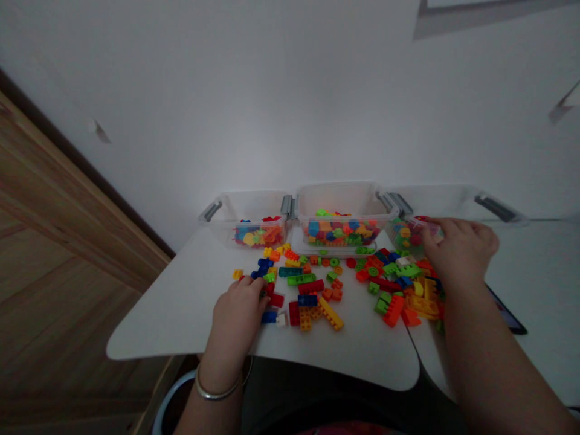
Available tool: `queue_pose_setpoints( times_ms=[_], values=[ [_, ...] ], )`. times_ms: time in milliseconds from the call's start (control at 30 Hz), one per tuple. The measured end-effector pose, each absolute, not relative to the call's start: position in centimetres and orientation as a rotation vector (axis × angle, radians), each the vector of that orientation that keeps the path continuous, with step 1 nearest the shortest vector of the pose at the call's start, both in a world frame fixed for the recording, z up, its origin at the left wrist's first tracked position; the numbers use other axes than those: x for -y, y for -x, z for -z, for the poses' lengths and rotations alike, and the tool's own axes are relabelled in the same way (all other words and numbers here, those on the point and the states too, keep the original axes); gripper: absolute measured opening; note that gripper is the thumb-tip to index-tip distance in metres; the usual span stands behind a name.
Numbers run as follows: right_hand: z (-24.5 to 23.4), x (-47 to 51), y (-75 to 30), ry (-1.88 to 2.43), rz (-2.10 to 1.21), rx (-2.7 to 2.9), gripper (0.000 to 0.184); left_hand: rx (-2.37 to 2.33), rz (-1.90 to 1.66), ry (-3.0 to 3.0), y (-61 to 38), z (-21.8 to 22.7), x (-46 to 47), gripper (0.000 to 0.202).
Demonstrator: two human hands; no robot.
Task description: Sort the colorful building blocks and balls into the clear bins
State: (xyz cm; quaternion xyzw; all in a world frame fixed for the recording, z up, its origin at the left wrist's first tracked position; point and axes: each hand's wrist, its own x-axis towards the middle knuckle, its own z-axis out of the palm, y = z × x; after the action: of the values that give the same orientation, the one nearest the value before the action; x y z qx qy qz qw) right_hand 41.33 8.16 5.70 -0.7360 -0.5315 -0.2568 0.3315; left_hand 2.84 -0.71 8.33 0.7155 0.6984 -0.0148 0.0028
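Observation:
At the left side of the loose toy bricks, my left hand reaches down with bent fingers. Its fingertips are among red bricks and partly hidden, so what they hold cannot be made out. Blue bricks lie just beyond it, and a white brick is to its right. My right hand is over the front rim of the right clear box. Its fingers are pinched at a small red brick. Some colourful pieces show inside that box, left of the hand.
A left clear box and a middle clear box hold mixed bricks against the wall. Another heap of bricks lies below my right hand. A dark phone-like device is beside my right forearm. A seam divides the white tabletop.

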Motion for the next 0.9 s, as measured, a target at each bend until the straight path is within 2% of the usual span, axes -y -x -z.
queue_pose_setpoints(
  times_ms=[233, 433, 533, 600, 733, 900],
  values=[
    [-5.4, -8.0, -41.1, 1.863, 0.661, 1.463, 0.04, -2.158, 0.099, -2.224, -3.1, -8.1, -0.1, 0.016],
    [-6.6, -6.7, -39.2, 1.583, 0.789, 1.515, 0.037, -2.02, -0.002, -2.323, -2.8, -7.3, -0.6, 0.024],
    [-7.2, -5.8, -36.9, 1.336, 0.776, 1.513, 0.031, -2.0, -0.246, -2.354, -3.0, -6.9, -0.9, 0.019],
    [-7.3, -5.2, -35.1, 1.209, 0.68, 1.587, 0.032, -1.941, -0.553, -2.303, -3.6, -6.6, -1.2, 0.014],
    [-7.0, -4.2, -32.0, 0.977, 0.468, 1.815, 0.028, -1.569, -1.092, -1.847, -5.8, -5.6, -1.5, 0.021],
    [-6.0, -3.5, -29.8, 0.697, 0.181, 2.083, 0.029, -1.071, -1.165, -1.374, -9.0, -4.4, -1.4, 0.035]
  ],
)
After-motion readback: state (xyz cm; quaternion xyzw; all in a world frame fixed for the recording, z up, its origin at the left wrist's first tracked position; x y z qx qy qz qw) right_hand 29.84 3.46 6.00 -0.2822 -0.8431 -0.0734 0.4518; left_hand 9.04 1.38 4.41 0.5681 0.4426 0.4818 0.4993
